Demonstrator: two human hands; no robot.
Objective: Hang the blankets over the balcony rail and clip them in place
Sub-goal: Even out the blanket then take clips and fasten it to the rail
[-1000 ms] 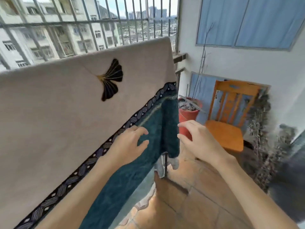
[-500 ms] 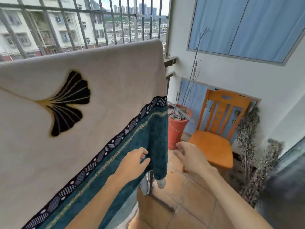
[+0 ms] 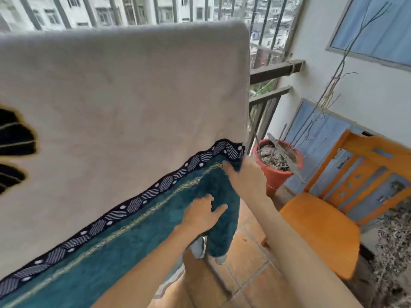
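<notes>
A: what's hidden / unclear?
B: rail [image 3: 275, 71] is mostly buried under the blanket [image 3: 124, 96]. Only its dark end stub shows, at the wall. Blanket runs out of view away from that rail end & downward, so can't see its full extent. Black leaf motif [image 3: 13, 147] is chopped by the view edge too. Pale thing [image 3: 199, 247] hangs well below the rail, behind the teal band [image 3: 111, 252]. Can't ID it.
A: hands?
B: left hand [image 3: 200, 216] lies flat on the teal band, fingers spread & straight, pressing, not gripping. Right hand [image 3: 246, 176] has the blanket's side edge, below the rail end stub. One finger on the front, cloth folded over the rest, so tips are hidden. Reads as a pinch on the edge.
A: blanket look?
B: draped over the rail, hanging down the balcony side. Upper part plain beige, smooth. Then a navy strip w/ white stripe-and-dot pattern, then the teal plush band w/ a thin pale zigzag line.
A: other stuff?
B: red pot [image 3: 274, 174] w/ dry twigs below the rail end, orange chair [image 3: 322, 230] beyond it by the wall.
</notes>
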